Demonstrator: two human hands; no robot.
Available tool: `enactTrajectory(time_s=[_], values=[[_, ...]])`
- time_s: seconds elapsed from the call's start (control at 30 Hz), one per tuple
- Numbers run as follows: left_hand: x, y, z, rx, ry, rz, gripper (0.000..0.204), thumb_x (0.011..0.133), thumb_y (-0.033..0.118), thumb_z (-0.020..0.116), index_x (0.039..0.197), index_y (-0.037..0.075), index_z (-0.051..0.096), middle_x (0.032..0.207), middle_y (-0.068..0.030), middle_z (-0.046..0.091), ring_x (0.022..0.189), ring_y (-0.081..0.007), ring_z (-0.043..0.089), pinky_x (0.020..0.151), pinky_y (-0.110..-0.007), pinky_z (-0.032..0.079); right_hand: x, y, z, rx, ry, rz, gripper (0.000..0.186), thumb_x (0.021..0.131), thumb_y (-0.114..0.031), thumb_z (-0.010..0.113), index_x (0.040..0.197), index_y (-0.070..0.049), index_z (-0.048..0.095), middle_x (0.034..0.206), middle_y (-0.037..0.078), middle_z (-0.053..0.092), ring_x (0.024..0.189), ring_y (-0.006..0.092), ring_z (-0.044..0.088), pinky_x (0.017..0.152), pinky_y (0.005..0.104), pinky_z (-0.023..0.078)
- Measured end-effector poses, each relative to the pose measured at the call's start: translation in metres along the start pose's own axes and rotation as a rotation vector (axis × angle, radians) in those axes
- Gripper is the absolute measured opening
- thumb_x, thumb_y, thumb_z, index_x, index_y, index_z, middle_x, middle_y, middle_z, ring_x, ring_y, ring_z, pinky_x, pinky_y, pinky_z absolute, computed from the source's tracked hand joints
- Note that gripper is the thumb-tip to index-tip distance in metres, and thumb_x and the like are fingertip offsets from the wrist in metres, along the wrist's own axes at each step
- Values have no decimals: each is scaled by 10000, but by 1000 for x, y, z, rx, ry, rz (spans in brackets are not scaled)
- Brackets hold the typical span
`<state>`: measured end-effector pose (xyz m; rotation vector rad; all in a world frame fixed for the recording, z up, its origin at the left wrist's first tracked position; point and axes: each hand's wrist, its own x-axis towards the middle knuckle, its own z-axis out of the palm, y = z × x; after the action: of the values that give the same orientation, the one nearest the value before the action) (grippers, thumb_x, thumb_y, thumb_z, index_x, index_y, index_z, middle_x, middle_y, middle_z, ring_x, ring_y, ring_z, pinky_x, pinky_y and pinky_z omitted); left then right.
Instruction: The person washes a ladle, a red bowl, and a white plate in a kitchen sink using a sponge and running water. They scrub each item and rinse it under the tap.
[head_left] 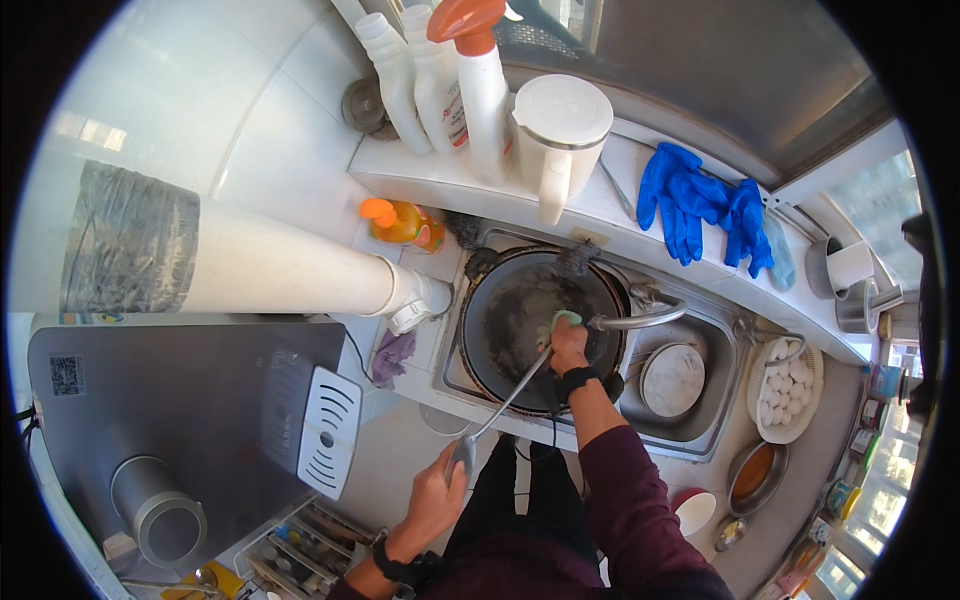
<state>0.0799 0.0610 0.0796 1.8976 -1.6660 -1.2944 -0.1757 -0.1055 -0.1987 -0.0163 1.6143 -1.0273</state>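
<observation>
My left hand (432, 508) is closed round the grey handle of a long metal kitchen utensil (514, 393), whose shaft slants up and right over a large dark wok (481, 335). Its far end meets my right hand (570, 350) and cannot be made out. In my right fingers is a pale green scrubbing sponge (567, 317), held against that end of the utensil. Murky water lies in the wok, which rests over the left sink basin. A curved metal faucet (655, 315) reaches over the wok's right side, close above my right hand.
In the right basin lies a round pale lid or plate (672, 380). Eggs fill a white basket (785, 395) at the right. Blue gloves (690, 205), a white pitcher (562, 120) and a spray bottle (483, 100) line the ledge. A white pipe (290, 262) juts in from the left.
</observation>
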Motion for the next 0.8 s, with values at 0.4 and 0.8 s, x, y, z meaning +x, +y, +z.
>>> enactTrajectory(time_s=[0.4,0.8], values=[[19,-70,-39,-72,0,-58,403,1042,274,620,1241,-71,684,990,-222,763,910,-321,747,816,-399,561,-44,-44,-58,-944,-365,-811,355,1057,-368,601,1259,-86,671,1139,210,710,1100,455,650,989,563,489],[225,-60,92,-944,-210,-373,583,1067,412,637,1371,-80,559,1310,-176,638,1143,-300,695,927,-431,644,-108,-141,-189,-1551,-424,-810,247,1037,-302,620,1073,-58,635,985,215,690,944,467,664,805,553,517]])
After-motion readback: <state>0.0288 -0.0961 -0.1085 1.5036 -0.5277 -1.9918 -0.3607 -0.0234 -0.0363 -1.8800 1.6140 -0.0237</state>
